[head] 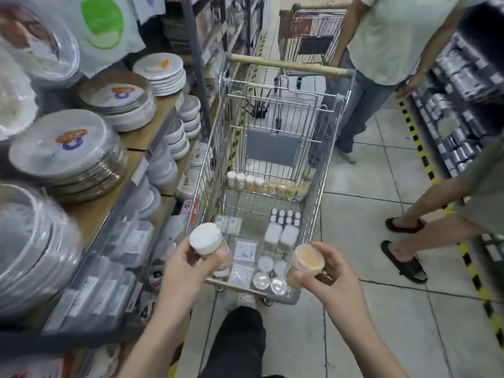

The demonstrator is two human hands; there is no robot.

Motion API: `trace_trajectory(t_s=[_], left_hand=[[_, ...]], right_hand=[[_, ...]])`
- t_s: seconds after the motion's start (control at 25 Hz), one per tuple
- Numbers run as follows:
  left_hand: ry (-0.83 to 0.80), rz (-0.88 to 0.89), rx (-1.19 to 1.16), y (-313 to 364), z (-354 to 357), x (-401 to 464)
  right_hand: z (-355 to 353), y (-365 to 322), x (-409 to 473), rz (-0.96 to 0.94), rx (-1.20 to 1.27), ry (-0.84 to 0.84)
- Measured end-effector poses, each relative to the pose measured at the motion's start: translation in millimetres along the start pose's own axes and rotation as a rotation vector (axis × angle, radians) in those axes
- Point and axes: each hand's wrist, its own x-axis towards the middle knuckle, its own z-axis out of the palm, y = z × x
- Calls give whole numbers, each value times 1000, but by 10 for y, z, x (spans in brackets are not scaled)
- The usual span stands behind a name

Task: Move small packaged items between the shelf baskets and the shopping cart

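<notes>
Left hand (188, 264): your fingers wrap a white-lidded jar (210, 245), held over the cart (313, 214) rim, likely for setting down.
Right hand (331, 271): fingers pinch a clear tub (305, 264), tilted toward the rows.

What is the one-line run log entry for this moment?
left hand: holds white-lid jar | right hand: holds clear-lid jar | both over cart

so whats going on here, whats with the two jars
A person stands at the near end of a shopping cart in a store aisle, holding one small jar in each hand. The left hand grips a white-lidded jar; the right hand grips a jar with a clear lid. Both are held over the cart, whose floor already carries a row of similar jars and flat packets. Shelves of wrapped plates stand to the left.
</notes>
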Motion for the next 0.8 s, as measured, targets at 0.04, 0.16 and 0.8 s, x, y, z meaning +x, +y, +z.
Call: trace_trajectory(t_s=[0.04,0.16,0.8], left_hand=[[-8,-6,6,6,52,231],[2,-24,42,-47,220,953],[53,-237,354,-1207,1217,4209]], right_hand=[[22,7,180,19,7,14],[121,76,775,71,-16,55],[589,1335,3947,378,-395,344]])
